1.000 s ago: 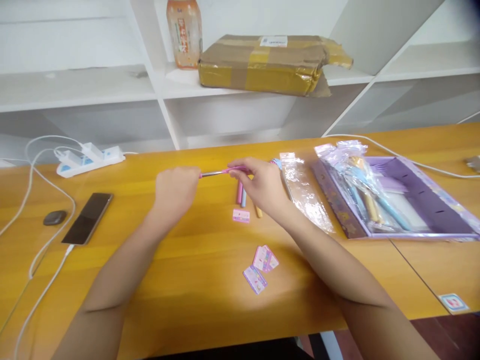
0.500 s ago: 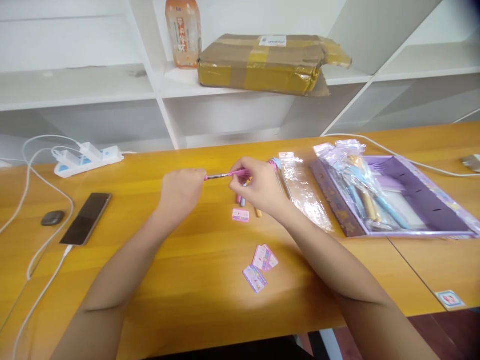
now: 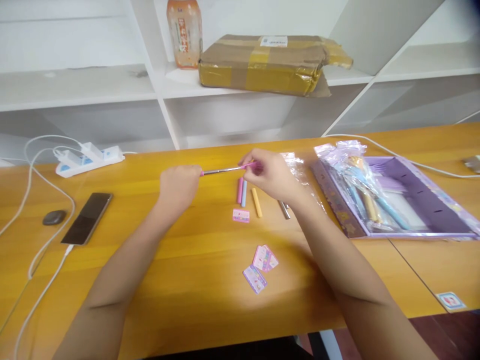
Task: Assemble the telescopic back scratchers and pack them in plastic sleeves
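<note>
Left grip (image 3: 180,187): closed around a pink end of the rod (image 3: 222,170)
Bottle (image 3: 183,35): orange; vertical characters blurred
Rod: silver, above the desk (image 3: 180,280) between both grips
Right grip (image 3: 272,174): pinching the other pink end
Carton (image 3: 258,65): taped; white label (image 3: 273,41) unreadable
Purple box (image 3: 431,200): open; bagged blue and yellow pieces (image 3: 370,207) inside

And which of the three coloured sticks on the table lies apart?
The yellow stick, rightmost; the pink stick and blue stick lie side by side.

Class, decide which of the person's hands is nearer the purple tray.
Right. The right hand is left of the purple tray; the left hand is farther left of it.
</note>
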